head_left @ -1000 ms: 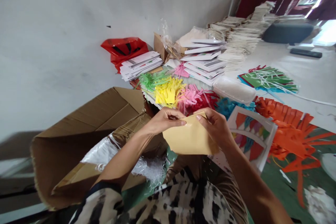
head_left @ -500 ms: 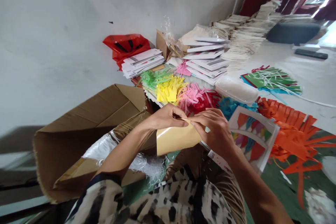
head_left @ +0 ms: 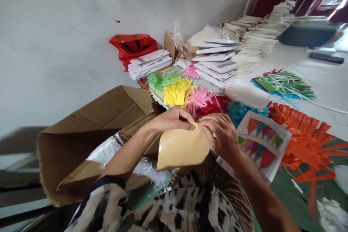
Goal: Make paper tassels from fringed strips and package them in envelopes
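A glossy tan paper sheet [head_left: 182, 148] hangs over my lap, slightly curled, its broad face toward me. My left hand [head_left: 176, 117] is closed on its upper edge, the thumb lying over the front. At the sheet's upper right corner my right hand [head_left: 221, 132] is closed with its fingers bent; its fingertips are at the edge, and what they pinch there is too small to make out. Just beyond the hands lie fringed paper bunches: yellow [head_left: 176, 92], pink [head_left: 199, 99], red [head_left: 216, 105] and green [head_left: 160, 79].
An open cardboard box [head_left: 95, 116] with white plastic strands [head_left: 152, 170] stands at left. Orange fringe [head_left: 307, 141] and a white bunting packet [head_left: 265, 141] lie at right. Behind are envelope stacks [head_left: 149, 63], a red bag [head_left: 134, 47] and a clear tray [head_left: 246, 94].
The tan sheet has tipped, so more of its face shows and its lower edge hangs lower. My right fingers have shifted slightly right. The view has moved a little.
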### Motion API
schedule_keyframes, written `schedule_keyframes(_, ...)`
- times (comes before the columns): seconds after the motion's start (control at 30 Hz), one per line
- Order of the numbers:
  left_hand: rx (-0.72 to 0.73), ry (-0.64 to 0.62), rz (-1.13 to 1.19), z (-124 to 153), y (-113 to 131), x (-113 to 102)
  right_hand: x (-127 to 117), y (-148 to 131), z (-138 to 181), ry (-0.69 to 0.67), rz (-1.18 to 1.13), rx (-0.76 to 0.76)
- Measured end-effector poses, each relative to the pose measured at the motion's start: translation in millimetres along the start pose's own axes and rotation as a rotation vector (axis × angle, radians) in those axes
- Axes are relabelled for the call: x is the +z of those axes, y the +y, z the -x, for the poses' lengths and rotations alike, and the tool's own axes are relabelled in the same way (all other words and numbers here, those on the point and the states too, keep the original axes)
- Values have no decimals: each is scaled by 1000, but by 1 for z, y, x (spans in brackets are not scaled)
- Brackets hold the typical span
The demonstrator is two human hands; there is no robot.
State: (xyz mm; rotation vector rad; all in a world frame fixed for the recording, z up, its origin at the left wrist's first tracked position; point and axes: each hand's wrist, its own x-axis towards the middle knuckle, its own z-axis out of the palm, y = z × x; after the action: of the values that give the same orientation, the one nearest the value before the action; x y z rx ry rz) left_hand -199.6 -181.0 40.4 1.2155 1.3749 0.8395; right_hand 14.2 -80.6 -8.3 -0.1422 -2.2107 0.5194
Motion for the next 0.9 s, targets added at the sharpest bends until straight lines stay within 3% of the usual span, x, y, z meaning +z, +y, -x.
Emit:
schedule_keyframes(0.1, -16, 1, 48, -2, -2, -6, -2, -4, 1, 65, -2, -7)
schedule_keyframes(0.17, 1, 7, 26, -6, -2, -13, -9, -8, 2, 117, -63, 91)
schedule_keyframes(0.3, 97, 28, -133, -27, 9, -33, -34, -19, 6, 349, -217, 349)
schedule_keyframes(0.47, 179, 0, -495, -90, 40, -65, -70, -26, 33, 480, -219, 579)
schedule_keyframes(0.57, 199, 80, -873, -136, 51, -72, -91, -22, 63, 583, -208, 714)
schedule_keyframes(0.67, 299, 190, -1102, -168, 48, -55, -114, -18, 96, 779, -181, 821)
schedule_keyframes(0.8, 464, 409, -1101, -174, 32, 6, -136, -16, 128, 906, -99, 892)
schedule_keyframes(0.9, 331, 273, -862, -170, 18, 62, -136, -7, 137, 893, -146, 916)
